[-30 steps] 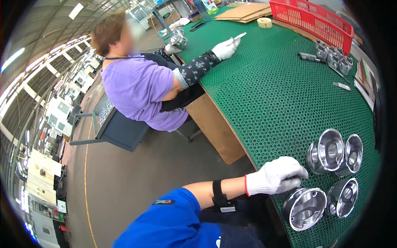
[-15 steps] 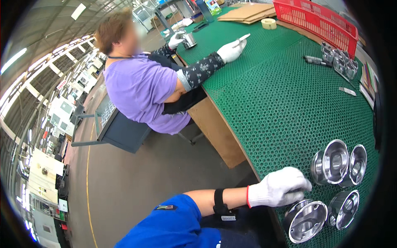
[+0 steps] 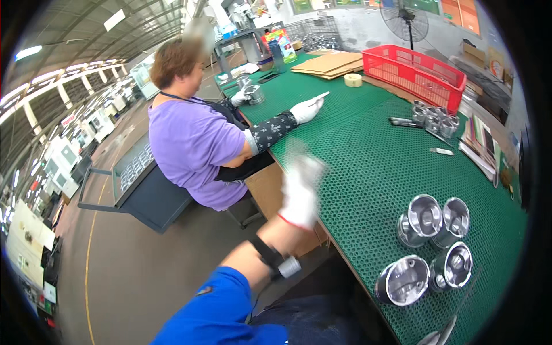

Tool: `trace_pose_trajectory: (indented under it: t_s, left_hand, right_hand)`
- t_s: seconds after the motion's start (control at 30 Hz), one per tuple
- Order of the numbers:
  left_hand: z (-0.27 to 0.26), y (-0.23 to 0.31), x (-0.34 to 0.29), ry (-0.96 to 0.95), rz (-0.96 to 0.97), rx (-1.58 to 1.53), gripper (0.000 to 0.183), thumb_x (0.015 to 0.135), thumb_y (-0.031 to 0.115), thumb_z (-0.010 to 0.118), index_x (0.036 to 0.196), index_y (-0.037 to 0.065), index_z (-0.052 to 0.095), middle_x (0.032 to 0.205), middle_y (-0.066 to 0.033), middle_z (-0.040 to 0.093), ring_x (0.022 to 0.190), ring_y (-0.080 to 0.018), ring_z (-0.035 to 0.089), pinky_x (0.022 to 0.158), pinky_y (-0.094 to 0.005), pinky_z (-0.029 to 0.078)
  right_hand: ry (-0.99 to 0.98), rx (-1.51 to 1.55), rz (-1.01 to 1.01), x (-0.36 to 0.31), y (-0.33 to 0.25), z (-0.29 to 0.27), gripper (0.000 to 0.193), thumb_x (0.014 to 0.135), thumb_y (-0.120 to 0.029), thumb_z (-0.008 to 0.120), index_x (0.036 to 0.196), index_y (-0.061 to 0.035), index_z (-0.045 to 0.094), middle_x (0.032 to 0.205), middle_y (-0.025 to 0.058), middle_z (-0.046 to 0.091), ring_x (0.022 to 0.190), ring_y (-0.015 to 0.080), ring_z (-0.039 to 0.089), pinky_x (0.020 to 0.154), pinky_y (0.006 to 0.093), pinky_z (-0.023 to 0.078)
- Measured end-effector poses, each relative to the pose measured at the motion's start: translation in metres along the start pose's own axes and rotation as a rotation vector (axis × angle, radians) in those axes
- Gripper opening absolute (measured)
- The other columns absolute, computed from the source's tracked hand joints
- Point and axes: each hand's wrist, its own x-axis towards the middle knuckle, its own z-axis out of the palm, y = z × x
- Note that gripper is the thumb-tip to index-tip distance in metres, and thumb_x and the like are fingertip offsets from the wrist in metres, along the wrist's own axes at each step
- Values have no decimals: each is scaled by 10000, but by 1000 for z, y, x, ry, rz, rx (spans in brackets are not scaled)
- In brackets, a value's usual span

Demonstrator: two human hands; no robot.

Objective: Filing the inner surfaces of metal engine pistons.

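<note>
My left hand (image 3: 301,192), in a white glove with a red cuff, is over the near-left edge of the green-topped table (image 3: 379,167). It is smeared by motion, so its fingers and anything in them cannot be made out. Several shiny metal pistons, hollow sides showing, stand grouped at the right: a front-left piston (image 3: 405,282), a front-right piston (image 3: 453,265), a back-left piston (image 3: 421,221) and a back-right piston (image 3: 452,223). Below them, at the bottom edge, a sliver of my gloved right hand (image 3: 441,334) shows; its fingers are mostly cut off.
A co-worker (image 3: 195,138) in a purple shirt sits at the far left, a gloved hand at a metal piston (image 3: 255,94). Along the back are a red basket (image 3: 414,75), tape roll (image 3: 353,80), cardboard sheets (image 3: 328,63) and small metal parts (image 3: 435,118). A dark cart (image 3: 149,195) stands behind the co-worker.
My left hand has left the front-left piston and swung up and left toward the co-worker. The view has shifted, and part of my right hand now shows at the bottom edge.
</note>
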Motion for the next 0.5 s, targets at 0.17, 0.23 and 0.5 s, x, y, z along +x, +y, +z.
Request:
trace_pose_trajectory:
  t_s: [0.17, 0.23, 0.5]
  left_hand:
    - [43, 123, 16, -109, 725, 582, 376, 994, 88, 469, 1361, 20, 430, 946, -49, 562, 824, -138, 540, 738, -291, 475]
    - [40, 69, -24, -270, 792, 851, 284, 905, 46, 586, 1184, 18, 542, 977, -83, 609, 852, -217, 587, 779, -315, 491]
    - [78, -40, -119, -1136, 48, 411, 414, 850, 104, 626, 1253, 43, 548, 1103, -126, 623, 1040, -272, 603, 907, -382, 486]
  right_hand:
    - [74, 64, 10, -15, -23, -8, 518, 997, -212, 445, 1480, -59, 337, 751, 3, 461, 581, 78, 361, 471, 209, 263]
    - [70, 5, -54, -10, -19, -3, 500, 1000, -198, 436, 1473, -58, 356, 801, 7, 488, 605, 74, 372, 478, 206, 271]
    - [85, -30, -5, -6, -6, -6, 573, 1002, -277, 456, 1481, -24, 268, 657, 23, 463, 504, 112, 396, 456, 252, 317]
